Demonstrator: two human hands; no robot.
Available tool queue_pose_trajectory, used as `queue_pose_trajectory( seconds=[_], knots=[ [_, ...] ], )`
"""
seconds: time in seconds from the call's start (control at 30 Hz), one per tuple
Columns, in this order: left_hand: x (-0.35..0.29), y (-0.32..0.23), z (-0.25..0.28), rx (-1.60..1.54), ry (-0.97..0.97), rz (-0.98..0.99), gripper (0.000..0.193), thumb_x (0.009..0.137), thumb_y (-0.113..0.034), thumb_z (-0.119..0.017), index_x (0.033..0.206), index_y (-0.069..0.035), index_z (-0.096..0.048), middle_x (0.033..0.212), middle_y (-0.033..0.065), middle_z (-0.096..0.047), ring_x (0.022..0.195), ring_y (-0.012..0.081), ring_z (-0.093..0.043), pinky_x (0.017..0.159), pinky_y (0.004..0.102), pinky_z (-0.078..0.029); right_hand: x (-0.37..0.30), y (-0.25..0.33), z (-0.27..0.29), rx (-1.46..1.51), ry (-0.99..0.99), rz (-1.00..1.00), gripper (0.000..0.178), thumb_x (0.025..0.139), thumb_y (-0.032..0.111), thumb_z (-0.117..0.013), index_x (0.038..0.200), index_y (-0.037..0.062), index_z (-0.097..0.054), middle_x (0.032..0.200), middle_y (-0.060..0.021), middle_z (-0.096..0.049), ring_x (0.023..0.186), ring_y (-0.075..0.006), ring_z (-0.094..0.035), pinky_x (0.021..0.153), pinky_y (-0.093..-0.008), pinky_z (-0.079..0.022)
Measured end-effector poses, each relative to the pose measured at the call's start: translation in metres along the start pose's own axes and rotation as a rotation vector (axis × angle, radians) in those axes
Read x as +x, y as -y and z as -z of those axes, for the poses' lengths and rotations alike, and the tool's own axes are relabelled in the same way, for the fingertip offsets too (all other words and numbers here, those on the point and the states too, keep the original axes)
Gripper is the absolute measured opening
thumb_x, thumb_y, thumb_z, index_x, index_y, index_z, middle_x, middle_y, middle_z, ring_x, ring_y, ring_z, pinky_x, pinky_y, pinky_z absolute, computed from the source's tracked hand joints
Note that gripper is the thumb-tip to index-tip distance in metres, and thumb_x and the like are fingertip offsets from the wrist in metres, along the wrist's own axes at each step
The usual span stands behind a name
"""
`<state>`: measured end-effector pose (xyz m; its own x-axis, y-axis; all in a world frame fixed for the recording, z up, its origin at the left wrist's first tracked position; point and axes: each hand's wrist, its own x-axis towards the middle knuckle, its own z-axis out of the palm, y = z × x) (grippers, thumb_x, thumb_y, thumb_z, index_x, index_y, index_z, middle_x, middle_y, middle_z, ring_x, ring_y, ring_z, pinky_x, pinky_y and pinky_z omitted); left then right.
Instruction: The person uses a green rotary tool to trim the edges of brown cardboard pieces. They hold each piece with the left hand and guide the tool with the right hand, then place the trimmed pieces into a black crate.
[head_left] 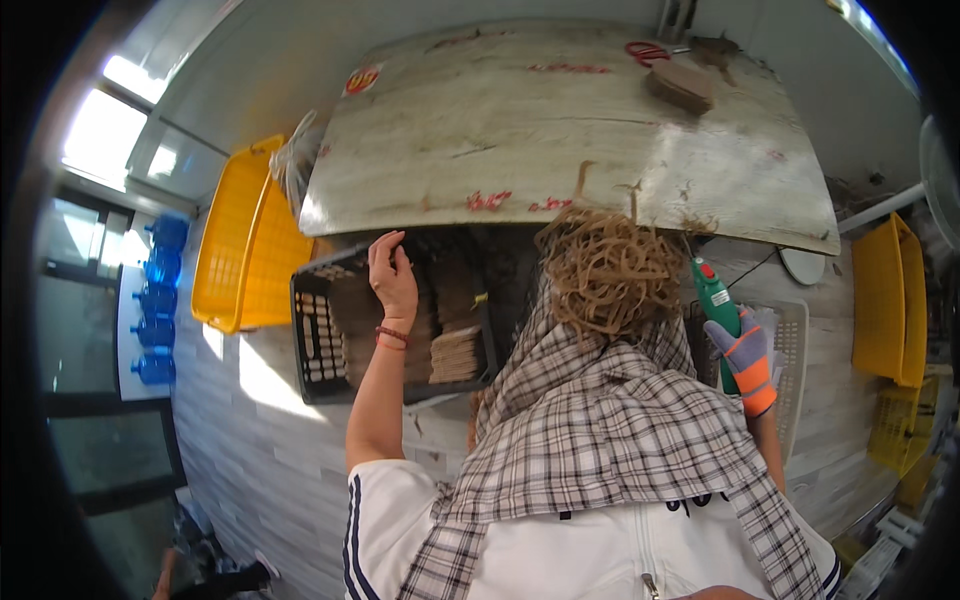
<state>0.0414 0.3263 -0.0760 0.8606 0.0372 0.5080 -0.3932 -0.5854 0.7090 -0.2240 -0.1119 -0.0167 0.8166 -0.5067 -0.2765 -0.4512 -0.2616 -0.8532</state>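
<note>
My bare left hand (pixel 393 277), with a red bracelet at the wrist, is raised over a black crate (pixel 299 345). Its fingers are loosely bent, the thumb stands apart, and nothing shows in it. Inside the crate are stacked brown flat pieces (pixel 455 355), partly hidden by my forearm. My right hand (pixel 750 352), in a grey and orange glove, is wrapped round a green handheld power tool (pixel 715 293) with a red button, its front end pointing up toward the table. A tangled heap of brown strips (pixel 612 275) lies on the checked apron (pixel 590 430) over my lap.
The worn table (pixel 450 130) ahead carries a brown stacked piece (pixel 680 86), red-handled scissors (pixel 646 53) and scraps. Yellow crates (pixel 235 235) stand left, and another yellow crate (pixel 888 300) right. A pale basket (pixel 795 350) is beside my right hand. Blue water bottles (pixel 155 330) line the left; another person (pixel 225 580) is lower left.
</note>
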Motion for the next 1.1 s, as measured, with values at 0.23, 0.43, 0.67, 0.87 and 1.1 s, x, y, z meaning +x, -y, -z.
queue_pose_trajectory(
  seconds=[0.23,0.43,0.67,0.87,1.1],
  knots=[
    [0.121,-0.141,-0.144,-0.09,0.224,-0.488,0.026,0.085,0.0,-0.052,0.109,-0.006,-0.062,0.119,0.014,-0.058,0.111,0.0321,-0.053,0.096,0.041,-0.041,-0.004,0.008,0.012,0.016,-0.033,-0.012,0.05,0.075,0.023,-0.077,0.112,-0.0031,-0.056,0.08,-0.0068,-0.065,0.069,-0.0112,-0.06,0.061,-0.0265,-0.048],
    [0.18,-0.209,-0.358,0.042,0.365,-0.784,0.04,0.089,-0.017,-0.053,0.129,-0.013,-0.051,0.138,0.0116,-0.046,0.132,0.0306,-0.038,0.108,0.0447,-0.028,0.003,0.001,0.016,0.045,-0.036,-0.095,0.06,0.072,0.029,-0.08,0.116,-0.003,-0.055,0.092,-0.0112,-0.068,0.081,-0.0147,-0.064,0.071,-0.0291,-0.051],
    [0.208,-0.254,-0.466,0.278,0.836,-0.609,0.047,0.092,-0.032,-0.049,0.136,-0.015,-0.045,0.144,0.0084,-0.041,0.134,0.0279,-0.035,0.11,0.0551,-0.02,0.013,-0.023,0.016,0.003,-0.101,-0.064,0.058,0.074,0.023,-0.079,0.117,-0.0039,-0.053,0.088,-0.0077,-0.065,0.074,-0.0108,-0.061,0.064,-0.0261,-0.05],
    [0.179,-0.212,-0.396,0.188,0.899,-0.374,0.052,0.086,-0.04,-0.058,0.128,-0.011,-0.05,0.128,0.0134,-0.052,0.12,0.0319,-0.048,0.098,0.0499,-0.037,0.023,-0.02,0.008,0.096,-0.088,-0.074,0.058,0.073,0.025,-0.08,0.117,-0.0014,-0.054,0.091,-0.0096,-0.067,0.081,-0.0123,-0.062,0.072,-0.0281,-0.051],
    [0.099,-0.174,-0.239,0.124,0.576,-0.169,0.061,0.078,-0.029,-0.069,0.127,0.002,-0.047,0.126,0.021,-0.049,0.118,0.0356,-0.047,0.096,0.0407,-0.041,0.017,-0.007,0.003,0.016,-0.027,0.044,0.055,0.074,0.026,-0.079,0.115,-0.0007,-0.056,0.093,-0.0115,-0.067,0.082,-0.0147,-0.064,0.073,-0.0288,-0.051]
  ],
)
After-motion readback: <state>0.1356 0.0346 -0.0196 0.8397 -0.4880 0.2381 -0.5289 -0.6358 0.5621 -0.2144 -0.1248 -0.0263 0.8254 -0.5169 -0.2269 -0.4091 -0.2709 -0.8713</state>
